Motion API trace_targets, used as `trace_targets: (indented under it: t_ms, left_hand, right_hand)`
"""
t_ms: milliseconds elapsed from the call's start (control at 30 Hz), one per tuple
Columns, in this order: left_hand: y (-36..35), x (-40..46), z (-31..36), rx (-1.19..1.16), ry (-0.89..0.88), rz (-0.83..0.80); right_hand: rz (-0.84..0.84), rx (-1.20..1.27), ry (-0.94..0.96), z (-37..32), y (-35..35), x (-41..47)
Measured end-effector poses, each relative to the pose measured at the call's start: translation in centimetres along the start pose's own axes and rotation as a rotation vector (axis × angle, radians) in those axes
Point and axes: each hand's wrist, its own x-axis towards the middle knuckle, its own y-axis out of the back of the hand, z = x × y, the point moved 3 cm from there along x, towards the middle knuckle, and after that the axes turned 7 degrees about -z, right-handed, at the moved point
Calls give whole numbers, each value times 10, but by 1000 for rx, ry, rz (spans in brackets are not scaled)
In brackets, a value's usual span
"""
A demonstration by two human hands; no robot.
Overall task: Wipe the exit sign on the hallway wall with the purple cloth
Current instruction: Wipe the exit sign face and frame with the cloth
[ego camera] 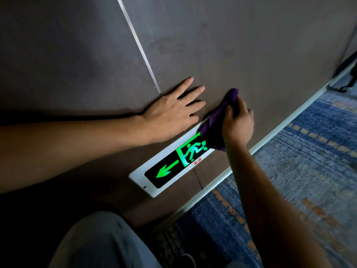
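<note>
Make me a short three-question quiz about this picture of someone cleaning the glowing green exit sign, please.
1. True or false: the left hand holds the crumpled purple cloth.
2. Which part of the white-framed, green-lit exit sign does the cloth cover? A) the arrow end B) the end beside the running figure C) none of it
3. Fill in: the left hand lies flat on the grey-brown ____ panel, just above the sign.

Key:
1. False; the right hand grips it.
2. B.
3. wall.
</note>
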Motion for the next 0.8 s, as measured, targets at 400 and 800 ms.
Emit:
trace_targets:
  t_ms: [400,800]
  left_hand:
    - [0,-2,-1,-35,-11,17]
    - [-2,0,0,3,-6,-36]
  right_hand:
    - [-141,-10,-204,64,-13,-17]
    - [-38,-204,43,54,-31,-51]
